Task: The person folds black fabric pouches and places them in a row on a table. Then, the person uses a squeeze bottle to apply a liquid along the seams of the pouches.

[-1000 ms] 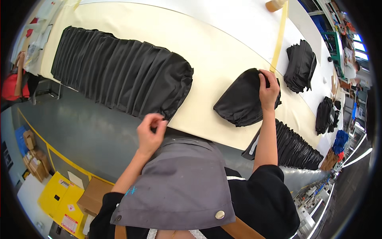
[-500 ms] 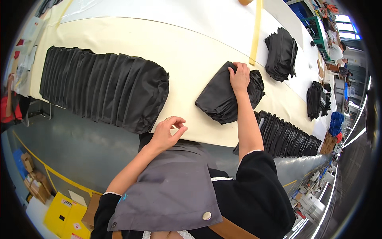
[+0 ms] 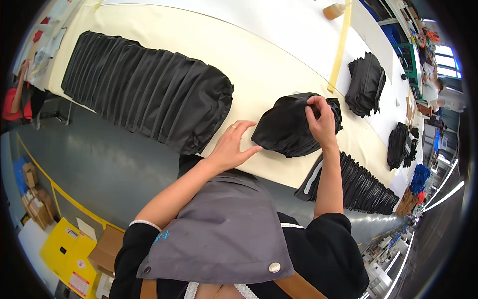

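Observation:
A small pile of black fabric pieces [image 3: 284,130] lies in front of me on the cream-covered table [image 3: 279,172]. My right hand [image 3: 322,122] is over its right part, thumb and fingers pinching the top black fabric piece, which looks creased there. Just left of the pile, my left hand [image 3: 232,148] is open, thumb and fingers spread toward the pile's near left corner, holding nothing. Farther left, a long row of overlapping black fabric pieces [image 3: 149,94] stretches along the table. Each one has a rounded end.
More black stacks [image 3: 366,82] sit at the far right. A tightly packed black row [image 3: 366,187] runs along the near right edge. Yellow tape [image 3: 340,52] crosses the table beside a small bottle [image 3: 334,11]. Below left stand a yellow cabinet [image 3: 67,254] and cardboard boxes [image 3: 107,249].
My right hand has gone from lying on the pile to pinching its top piece, which is now creased. My left hand has moved right and spread its fingers beside the pile. The view has shifted.

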{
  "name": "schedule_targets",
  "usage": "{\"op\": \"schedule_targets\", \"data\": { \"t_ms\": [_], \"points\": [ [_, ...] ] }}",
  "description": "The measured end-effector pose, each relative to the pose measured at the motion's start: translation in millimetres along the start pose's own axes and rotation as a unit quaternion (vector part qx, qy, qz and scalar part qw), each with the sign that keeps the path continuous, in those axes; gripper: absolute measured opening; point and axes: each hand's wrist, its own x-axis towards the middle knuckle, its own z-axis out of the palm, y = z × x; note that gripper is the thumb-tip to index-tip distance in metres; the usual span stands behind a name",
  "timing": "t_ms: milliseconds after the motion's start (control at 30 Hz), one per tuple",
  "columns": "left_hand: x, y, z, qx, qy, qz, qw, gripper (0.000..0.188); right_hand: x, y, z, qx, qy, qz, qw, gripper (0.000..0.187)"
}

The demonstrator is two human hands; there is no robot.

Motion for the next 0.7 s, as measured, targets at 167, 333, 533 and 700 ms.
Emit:
{"op": "schedule_targets", "data": {
  "t_ms": [167,333,533,700],
  "points": [
    [18.2,2.6,8.5,-0.019,-0.031,0.022,0.999,0.069,-2.3,-27.0,-2.9,0.131,-0.076,-0.055,0.987,0.057],
    [22.6,6.6,11.7,0.037,0.052,0.060,0.996,0.071,-9.1,-50.1,-19.3,0.163,-0.187,-0.045,0.968,0.072],
    [28.6,8.0,0.5,-0.038,-0.059,0.065,0.995,0.030,-25.7,-75.2,-44.4,0.292,-0.161,-0.006,0.943,0.028],
    [-25.3,4.7,-9.3,-0.182,0.022,-0.111,0.977,0.029,17.4,-62.2,-16.8,0.340,-0.038,0.039,0.939,0.011]
  ]
}}
